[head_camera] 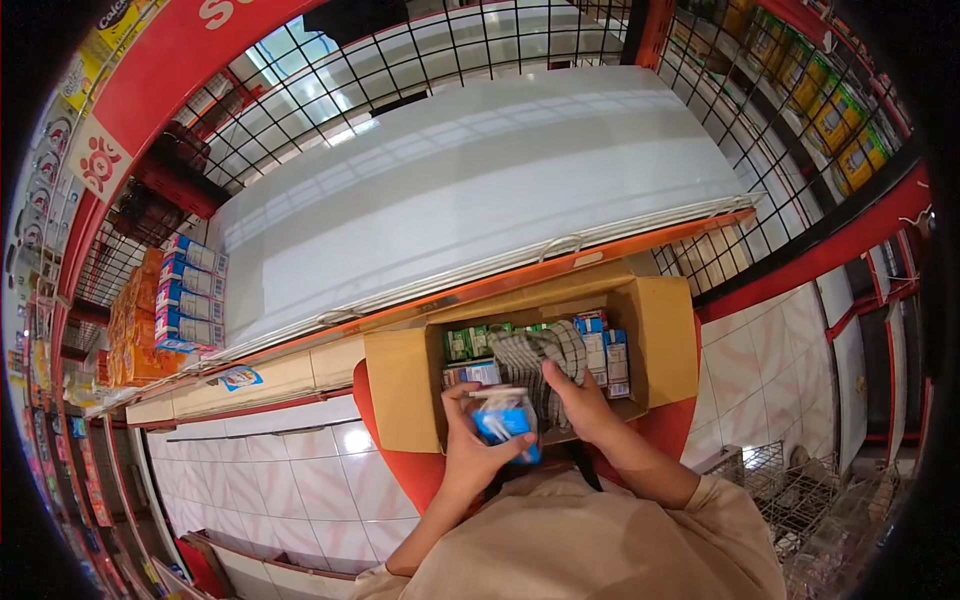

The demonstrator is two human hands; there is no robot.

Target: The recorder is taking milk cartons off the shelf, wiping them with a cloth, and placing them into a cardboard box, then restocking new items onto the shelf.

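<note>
My left hand [480, 442] grips a small blue and white carton [506, 431], blurred, in front of the near side of an open cardboard box [529, 300]. In my right hand [574, 397] is a grey checked cloth [544, 356], bunched above the box and hanging down beside the carton. Inside the box, green cartons [466, 343] stand at the back left, a white and blue carton [471, 373] lies nearer on the left, and blue and white cartons [616, 364] stand at the right. The cloth hides the middle of the box.
Beyond the box spans a white shelf [480, 172] with an orange front rail [540, 270] and black wire mesh behind. At its left end are stacked blue cartons [191, 300] and orange packs [139, 330]. A red seat [675, 435] is under the box; wire baskets [787, 487] stand at lower right.
</note>
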